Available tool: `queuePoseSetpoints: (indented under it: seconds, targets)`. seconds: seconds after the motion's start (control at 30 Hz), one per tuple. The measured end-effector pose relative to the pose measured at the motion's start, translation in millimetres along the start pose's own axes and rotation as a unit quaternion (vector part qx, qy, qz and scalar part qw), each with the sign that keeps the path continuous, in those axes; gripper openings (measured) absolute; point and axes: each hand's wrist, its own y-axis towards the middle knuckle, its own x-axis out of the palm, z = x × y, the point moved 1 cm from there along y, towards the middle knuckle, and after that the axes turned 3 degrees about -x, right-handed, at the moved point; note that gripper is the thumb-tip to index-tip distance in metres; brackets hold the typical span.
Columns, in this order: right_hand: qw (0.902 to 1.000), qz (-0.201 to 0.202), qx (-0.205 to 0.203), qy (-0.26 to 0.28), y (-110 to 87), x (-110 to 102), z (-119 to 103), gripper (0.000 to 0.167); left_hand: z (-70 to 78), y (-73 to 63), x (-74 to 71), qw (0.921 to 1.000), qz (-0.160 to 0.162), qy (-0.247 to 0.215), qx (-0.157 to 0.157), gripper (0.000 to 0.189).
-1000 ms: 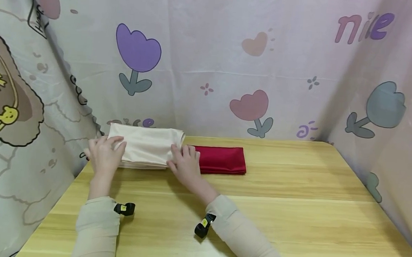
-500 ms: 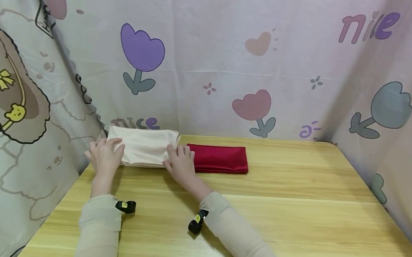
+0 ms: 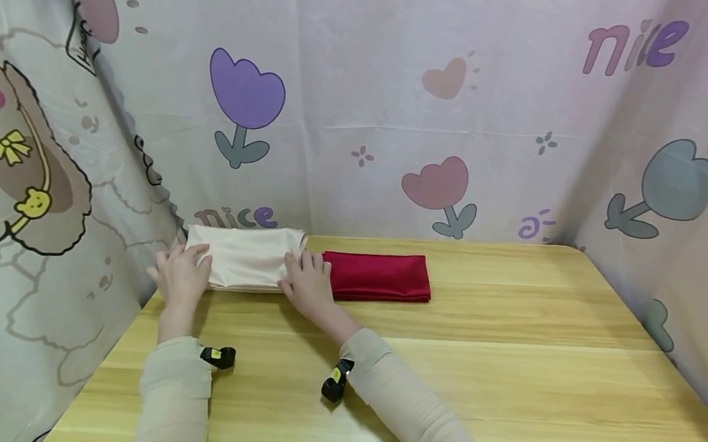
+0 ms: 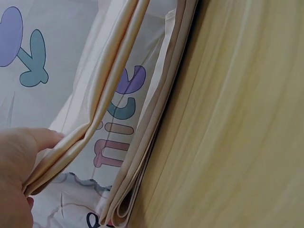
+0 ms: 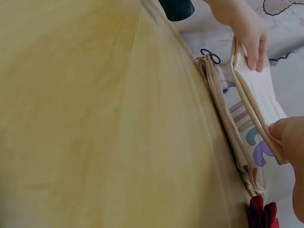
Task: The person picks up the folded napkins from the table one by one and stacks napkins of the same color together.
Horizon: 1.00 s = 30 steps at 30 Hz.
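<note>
A folded cream satin cloth (image 3: 248,258) is held up at the far left of the table by both hands. My left hand (image 3: 180,276) pinches its left end, with thumb and fingers on either side of the layers in the left wrist view. At the other end, my right hand (image 3: 311,287) grips the cloth near its right edge. Below it, a second folded beige cloth (image 4: 152,118) lies on the tabletop; both wrist views show a gap between the two. A folded dark red cloth (image 3: 381,277) lies just right of my right hand.
The wooden table (image 3: 473,363) extends to the right and toward me. A printed curtain (image 3: 349,99) hangs behind its back edge and along both sides. Black wrist cameras (image 3: 219,357) sit on both sleeved forearms.
Both hands have shifted slightly left with the cream cloth and lowered it a little, so it now covers the beige cloth's front edge in the head view. The red cloth stays put.
</note>
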Motion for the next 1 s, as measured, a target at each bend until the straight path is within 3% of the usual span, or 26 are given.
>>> queuePoseSetpoints:
  seconds: [0.4,1.0]
  targets:
    - [0.9996,-0.029,-0.004,-0.004,8.2,6,-2,0.052,-11.7,8.7,5.2,0.9993,-0.034,0.013,0.003,0.035]
    - [0.9977,-0.063,-0.002,-0.026,12.7,15,-1,0.050,-27.5,21.8,19.4,0.9908,-0.131,0.016,0.032,0.042]
